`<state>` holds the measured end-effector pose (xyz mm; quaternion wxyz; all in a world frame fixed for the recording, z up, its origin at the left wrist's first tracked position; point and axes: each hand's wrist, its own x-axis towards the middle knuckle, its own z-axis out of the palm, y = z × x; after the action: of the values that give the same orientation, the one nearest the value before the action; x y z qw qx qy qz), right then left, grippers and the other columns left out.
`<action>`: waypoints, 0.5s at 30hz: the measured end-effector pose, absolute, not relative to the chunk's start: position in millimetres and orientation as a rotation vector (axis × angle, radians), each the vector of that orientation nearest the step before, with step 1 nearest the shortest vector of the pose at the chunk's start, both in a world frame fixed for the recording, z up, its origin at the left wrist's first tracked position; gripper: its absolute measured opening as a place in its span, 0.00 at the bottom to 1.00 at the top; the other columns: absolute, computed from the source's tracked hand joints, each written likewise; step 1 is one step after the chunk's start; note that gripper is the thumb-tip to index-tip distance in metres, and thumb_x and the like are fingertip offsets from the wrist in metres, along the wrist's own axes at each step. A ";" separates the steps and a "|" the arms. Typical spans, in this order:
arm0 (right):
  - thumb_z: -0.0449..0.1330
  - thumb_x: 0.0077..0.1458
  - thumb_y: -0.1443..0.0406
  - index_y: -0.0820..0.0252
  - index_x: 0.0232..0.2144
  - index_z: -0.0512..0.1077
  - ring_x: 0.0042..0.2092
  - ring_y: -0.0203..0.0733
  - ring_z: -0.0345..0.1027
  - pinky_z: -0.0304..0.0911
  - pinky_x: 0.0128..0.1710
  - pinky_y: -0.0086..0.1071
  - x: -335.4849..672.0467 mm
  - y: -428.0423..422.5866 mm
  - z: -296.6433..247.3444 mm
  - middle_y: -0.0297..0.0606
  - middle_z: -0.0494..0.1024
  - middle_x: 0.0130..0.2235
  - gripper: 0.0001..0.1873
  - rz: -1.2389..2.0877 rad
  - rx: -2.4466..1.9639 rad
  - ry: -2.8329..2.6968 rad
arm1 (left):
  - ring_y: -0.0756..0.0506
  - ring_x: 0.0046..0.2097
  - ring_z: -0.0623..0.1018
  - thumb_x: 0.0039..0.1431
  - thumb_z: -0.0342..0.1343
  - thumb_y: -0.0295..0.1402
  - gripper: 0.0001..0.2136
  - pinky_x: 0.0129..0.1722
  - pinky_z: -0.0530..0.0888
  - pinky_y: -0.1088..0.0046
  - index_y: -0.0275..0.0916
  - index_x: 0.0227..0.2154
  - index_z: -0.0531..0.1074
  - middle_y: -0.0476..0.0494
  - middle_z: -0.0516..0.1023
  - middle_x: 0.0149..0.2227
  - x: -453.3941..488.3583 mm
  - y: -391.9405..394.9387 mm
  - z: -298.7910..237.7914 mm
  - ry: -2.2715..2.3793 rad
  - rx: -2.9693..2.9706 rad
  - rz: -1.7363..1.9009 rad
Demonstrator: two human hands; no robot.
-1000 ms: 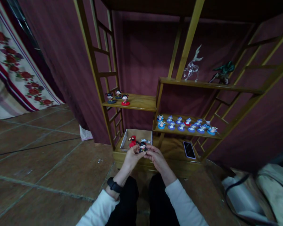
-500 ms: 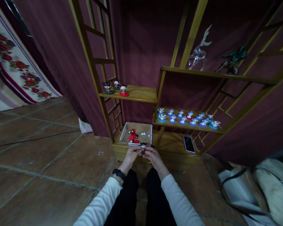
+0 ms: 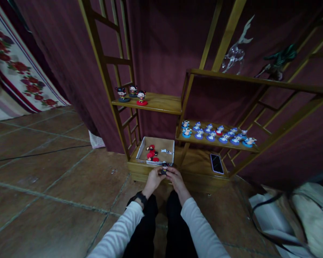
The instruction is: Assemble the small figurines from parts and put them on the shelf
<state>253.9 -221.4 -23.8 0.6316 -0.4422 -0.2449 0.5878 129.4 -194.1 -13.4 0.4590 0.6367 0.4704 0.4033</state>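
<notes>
In front of the box (image 3: 165, 144), our left hand (image 3: 153, 179) and right hand (image 3: 177, 180) pinch the toy (image 3: 164, 168); a loose grip could drop it

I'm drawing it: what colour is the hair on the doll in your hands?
The doll has black hair; it shows best in the head view.

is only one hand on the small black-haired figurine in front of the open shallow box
No, the left hand and the right hand both grip the small black-haired figurine.

dim light overall — faint sheen on the floor (image 3: 61, 225), edges stretched and soft
</notes>
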 end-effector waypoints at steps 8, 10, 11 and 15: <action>0.66 0.33 0.66 0.60 0.30 0.74 0.36 0.41 0.72 0.66 0.38 0.35 253.5 -216.1 -29.5 0.38 0.78 0.35 0.15 1.388 -0.941 -0.539 | 0.46 0.40 0.75 0.42 0.59 0.23 0.23 0.42 0.71 0.68 0.35 0.45 0.67 0.41 0.74 0.41 130.6 -194.0 -20.4 1.333 1.729 1.103; 0.66 0.34 0.66 0.61 0.31 0.74 0.36 0.41 0.72 0.66 0.38 0.35 254.7 -214.4 -33.2 0.39 0.78 0.36 0.16 1.425 -0.932 -0.546 | 0.45 0.43 0.74 0.43 0.58 0.24 0.22 0.44 0.70 0.67 0.35 0.45 0.66 0.40 0.73 0.43 130.2 -195.5 -21.3 1.349 1.781 1.125; 0.66 0.33 0.66 0.61 0.32 0.74 0.36 0.40 0.72 0.66 0.38 0.35 255.3 -213.6 -35.4 0.39 0.78 0.36 0.17 1.440 -0.930 -0.550 | 0.45 0.44 0.73 0.43 0.58 0.24 0.22 0.45 0.69 0.66 0.35 0.45 0.66 0.40 0.72 0.43 129.9 -196.8 -21.0 1.357 1.814 1.126; 0.66 0.34 0.67 0.60 0.33 0.74 0.35 0.38 0.72 0.66 0.37 0.33 257.7 -210.9 -44.2 0.39 0.78 0.37 0.17 1.471 -0.935 -0.551 | 0.44 0.46 0.71 0.44 0.58 0.25 0.21 0.47 0.68 0.66 0.36 0.45 0.66 0.39 0.70 0.45 129.6 -201.8 -15.8 1.360 1.934 1.113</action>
<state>257.7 -210.9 -44.2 0.6106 -0.4049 -0.2388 0.6374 129.6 -201.8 -15.8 0.2611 0.7145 0.5024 0.4111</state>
